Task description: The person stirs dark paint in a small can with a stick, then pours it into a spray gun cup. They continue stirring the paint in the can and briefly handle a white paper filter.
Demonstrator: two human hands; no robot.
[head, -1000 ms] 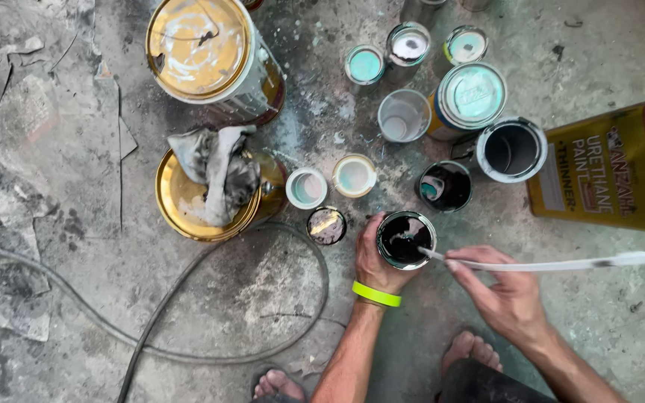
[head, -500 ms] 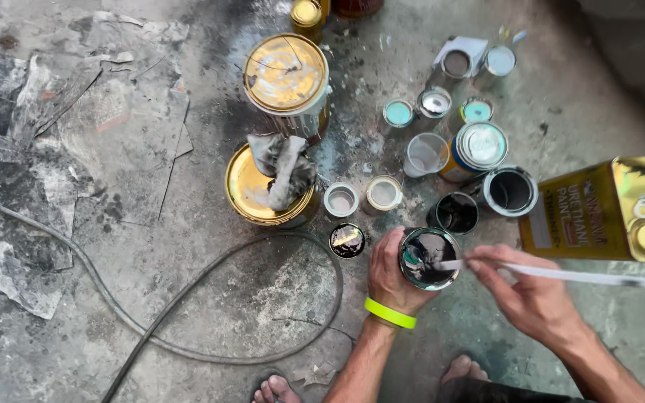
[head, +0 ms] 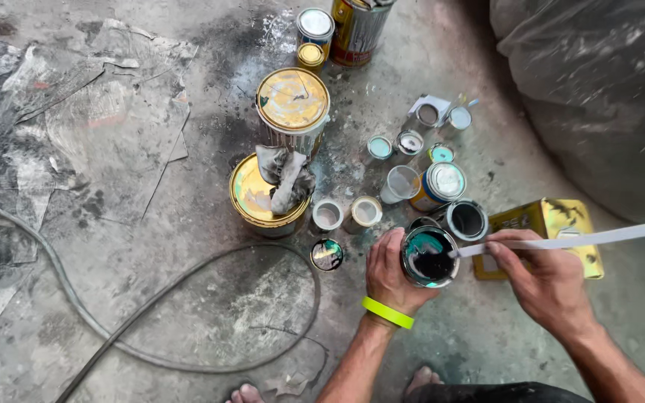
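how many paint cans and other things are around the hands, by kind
large round cans: 4
small cans and pots, counting the held can: about 12
rectangular yellow tin: 1
stir stick: 1
rag: 1
hose: 1
total: about 20

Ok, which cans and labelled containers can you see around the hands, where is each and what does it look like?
Open paint can: held by left hand, round, dark and teal inside.
Stir stick: in right hand, flat, white.
Rectangular tin: right of the can, yellow, lying flat.
Large lidded can: top centre, round, yellow lid.
Rag-topped can: below it, yellow lid.
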